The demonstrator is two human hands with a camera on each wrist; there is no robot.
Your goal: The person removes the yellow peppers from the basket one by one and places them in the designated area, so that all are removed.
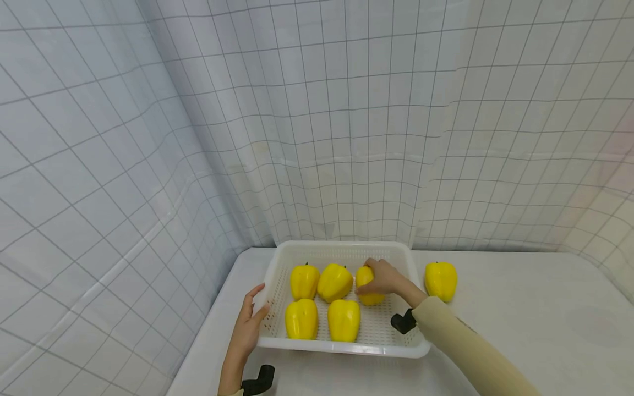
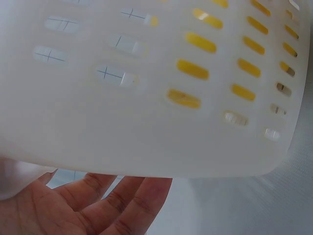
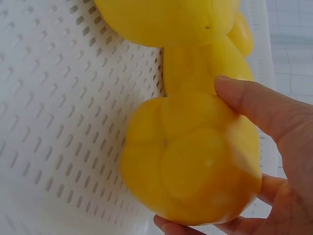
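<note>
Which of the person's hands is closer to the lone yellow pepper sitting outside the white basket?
The right hand. It grips a pepper inside the basket, near the side where the lone pepper stands on the table. The left hand rests on the basket's opposite wall.

The pepper [image 1: 369, 286] I hold in my right hand [image 1: 386, 276] is plain glossy yellow, as are the four others lying in the basket [image 1: 277, 264], two of them showing small dark green stems. A sixth pepper [image 1: 440, 280] on the table [image 1: 520, 330] is the same yellow. The basket I touch with my left hand [image 1: 247, 324] is milky white, its floor and walls dotted with rows of small slots; through the wall slots the yellow shows as short bars. The table is pale grey-white. The curtain [image 1: 317, 110] behind is white with a thin dark grid. My right sleeve [image 1: 460, 341] is cream.
</note>
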